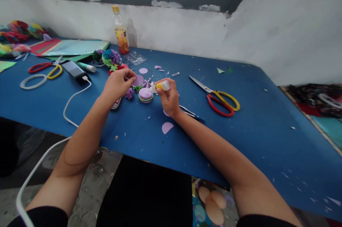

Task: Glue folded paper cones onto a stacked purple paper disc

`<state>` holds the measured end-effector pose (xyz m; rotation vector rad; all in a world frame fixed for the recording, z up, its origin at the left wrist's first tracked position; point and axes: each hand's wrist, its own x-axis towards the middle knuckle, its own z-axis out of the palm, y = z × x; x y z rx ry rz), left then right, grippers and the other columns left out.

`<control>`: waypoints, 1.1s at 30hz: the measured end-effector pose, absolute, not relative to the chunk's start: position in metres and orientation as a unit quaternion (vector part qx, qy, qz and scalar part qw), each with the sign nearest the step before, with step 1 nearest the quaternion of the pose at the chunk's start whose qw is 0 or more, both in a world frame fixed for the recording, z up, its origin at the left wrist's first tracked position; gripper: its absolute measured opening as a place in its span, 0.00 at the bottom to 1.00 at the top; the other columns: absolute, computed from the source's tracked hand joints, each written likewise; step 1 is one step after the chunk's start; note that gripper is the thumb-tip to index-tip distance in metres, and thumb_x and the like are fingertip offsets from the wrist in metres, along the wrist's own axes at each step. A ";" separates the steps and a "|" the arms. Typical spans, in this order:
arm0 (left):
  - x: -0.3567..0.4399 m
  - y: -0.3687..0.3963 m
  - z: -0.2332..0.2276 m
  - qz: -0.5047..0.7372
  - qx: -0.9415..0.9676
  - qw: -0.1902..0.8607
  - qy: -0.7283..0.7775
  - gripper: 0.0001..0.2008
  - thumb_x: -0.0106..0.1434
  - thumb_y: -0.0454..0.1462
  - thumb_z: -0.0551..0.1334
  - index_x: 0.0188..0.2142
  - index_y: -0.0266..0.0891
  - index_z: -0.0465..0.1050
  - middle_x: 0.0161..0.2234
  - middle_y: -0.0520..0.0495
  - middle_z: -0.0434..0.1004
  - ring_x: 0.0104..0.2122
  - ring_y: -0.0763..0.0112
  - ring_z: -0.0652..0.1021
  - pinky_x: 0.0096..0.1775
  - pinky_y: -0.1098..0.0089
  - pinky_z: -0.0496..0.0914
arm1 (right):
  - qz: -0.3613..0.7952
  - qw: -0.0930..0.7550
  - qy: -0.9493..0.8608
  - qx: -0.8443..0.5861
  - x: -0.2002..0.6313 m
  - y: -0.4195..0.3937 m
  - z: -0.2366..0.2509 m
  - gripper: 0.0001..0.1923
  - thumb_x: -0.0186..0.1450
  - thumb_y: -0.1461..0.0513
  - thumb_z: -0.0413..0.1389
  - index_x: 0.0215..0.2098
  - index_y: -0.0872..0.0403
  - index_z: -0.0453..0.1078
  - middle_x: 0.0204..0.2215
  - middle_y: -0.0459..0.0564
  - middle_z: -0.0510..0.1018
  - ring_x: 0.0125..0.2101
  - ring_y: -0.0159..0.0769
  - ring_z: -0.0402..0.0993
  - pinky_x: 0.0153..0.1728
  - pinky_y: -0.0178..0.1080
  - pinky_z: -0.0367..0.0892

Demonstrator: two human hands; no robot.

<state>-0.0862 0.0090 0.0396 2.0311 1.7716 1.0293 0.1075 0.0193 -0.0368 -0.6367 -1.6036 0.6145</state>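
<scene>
My left hand [120, 81] pinches a purple paper circle [138, 80] by its left edge, above the blue table. In my right hand [169, 98] is a small white glue bottle with a yellow label [161, 85], its nozzle tilted down to the left. The tip is at the top of a stack of paper circles [145, 93], purple on top with other colours below; whether it touches I cannot tell. Crumpled purple and green paper flowers [129, 93] lie beside the stack. A phone [117, 103] is partly hidden under my left wrist.
Large scissors [213, 95] lie to the right, another pair [50, 68] at left. A juice bottle [121, 32] stands by the wall. A charging phone [74, 70] has a white cable [70, 100] running past my left arm. Paper scraps [167, 127] litter the table [253, 148].
</scene>
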 end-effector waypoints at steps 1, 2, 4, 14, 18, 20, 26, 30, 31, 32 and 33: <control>-0.086 0.009 0.040 0.354 0.699 0.128 0.608 0.08 0.58 0.35 0.60 0.35 0.35 0.76 0.32 0.46 0.78 0.30 0.70 0.74 0.35 0.69 0.67 | 0.269 0.606 -0.696 -0.277 0.107 0.019 -0.037 0.15 0.64 0.52 0.53 0.46 0.48 0.59 0.39 0.49 0.72 0.41 0.35 0.73 0.41 0.40 0.71; -0.086 0.009 0.040 0.354 0.699 0.128 0.607 0.08 0.57 0.35 0.60 0.35 0.35 0.76 0.32 0.46 0.78 0.30 0.70 0.74 0.35 0.69 0.67 | 0.273 0.604 -0.696 -0.275 0.107 0.020 -0.037 0.15 0.64 0.52 0.53 0.46 0.48 0.58 0.40 0.49 0.72 0.41 0.35 0.73 0.41 0.41 0.71; -0.086 0.009 0.040 0.353 0.700 0.131 0.607 0.08 0.57 0.35 0.60 0.35 0.35 0.76 0.32 0.47 0.78 0.30 0.70 0.74 0.35 0.69 0.67 | 0.283 0.600 -0.700 -0.265 0.107 0.021 -0.038 0.15 0.65 0.52 0.53 0.46 0.48 0.58 0.40 0.49 0.72 0.41 0.35 0.73 0.41 0.40 0.71; -0.085 0.008 0.040 0.355 0.699 0.131 0.607 0.08 0.57 0.34 0.60 0.35 0.35 0.76 0.32 0.47 0.78 0.29 0.71 0.74 0.34 0.70 0.67 | 0.278 0.600 -0.698 -0.276 0.108 0.020 -0.038 0.15 0.65 0.52 0.53 0.46 0.48 0.58 0.39 0.49 0.72 0.39 0.34 0.72 0.41 0.40 0.70; -0.086 0.009 0.039 0.354 0.700 0.131 0.606 0.08 0.57 0.34 0.60 0.35 0.35 0.76 0.32 0.47 0.78 0.29 0.71 0.74 0.35 0.70 0.67 | 0.279 0.586 -0.713 -0.265 0.108 0.018 -0.035 0.13 0.65 0.53 0.53 0.45 0.49 0.59 0.38 0.48 0.72 0.39 0.34 0.72 0.40 0.40 0.70; -0.087 0.009 0.039 0.355 0.701 0.132 0.604 0.08 0.57 0.34 0.60 0.35 0.35 0.76 0.32 0.47 0.78 0.29 0.71 0.74 0.34 0.70 0.66 | 0.275 0.587 -0.711 -0.274 0.108 0.017 -0.035 0.13 0.65 0.53 0.52 0.45 0.49 0.59 0.37 0.48 0.72 0.38 0.34 0.72 0.40 0.40 0.71; -0.086 0.014 0.036 0.371 0.686 0.161 0.604 0.05 0.57 0.34 0.61 0.32 0.35 0.74 0.29 0.48 0.77 0.28 0.71 0.73 0.34 0.70 0.66 | 0.268 0.595 -0.701 -0.287 0.107 0.019 -0.036 0.14 0.64 0.53 0.53 0.45 0.48 0.59 0.39 0.49 0.72 0.40 0.35 0.72 0.40 0.40 0.71; -0.083 0.023 0.028 0.417 0.640 0.296 0.574 0.03 0.59 0.33 0.59 0.29 0.35 0.68 0.25 0.50 0.73 0.26 0.75 0.72 0.30 0.74 0.65 | 0.273 0.593 -0.704 -0.280 0.107 0.020 -0.037 0.15 0.64 0.52 0.53 0.45 0.48 0.59 0.39 0.49 0.72 0.40 0.35 0.72 0.41 0.40 0.71; -0.081 0.024 0.026 0.419 0.630 0.321 0.570 0.03 0.59 0.32 0.58 0.29 0.35 0.67 0.24 0.51 0.72 0.25 0.75 0.72 0.29 0.74 0.65 | 0.274 0.592 -0.704 -0.280 0.107 0.020 -0.037 0.15 0.64 0.52 0.53 0.45 0.49 0.59 0.39 0.49 0.72 0.40 0.35 0.72 0.41 0.40 0.71; -0.079 0.025 0.025 0.414 0.624 0.335 0.571 0.03 0.60 0.32 0.57 0.29 0.35 0.66 0.24 0.51 0.71 0.24 0.76 0.71 0.28 0.75 0.64 | 0.277 0.590 -0.705 -0.280 0.107 0.019 -0.036 0.15 0.64 0.52 0.53 0.45 0.49 0.59 0.39 0.49 0.73 0.40 0.35 0.72 0.41 0.40 0.71; -0.077 0.025 0.024 0.405 0.622 0.341 0.577 0.04 0.61 0.32 0.57 0.29 0.36 0.65 0.23 0.51 0.71 0.23 0.77 0.70 0.26 0.75 0.63 | 0.279 0.589 -0.705 -0.279 0.107 0.019 -0.036 0.15 0.64 0.52 0.53 0.45 0.49 0.59 0.39 0.49 0.73 0.40 0.35 0.72 0.41 0.40 0.71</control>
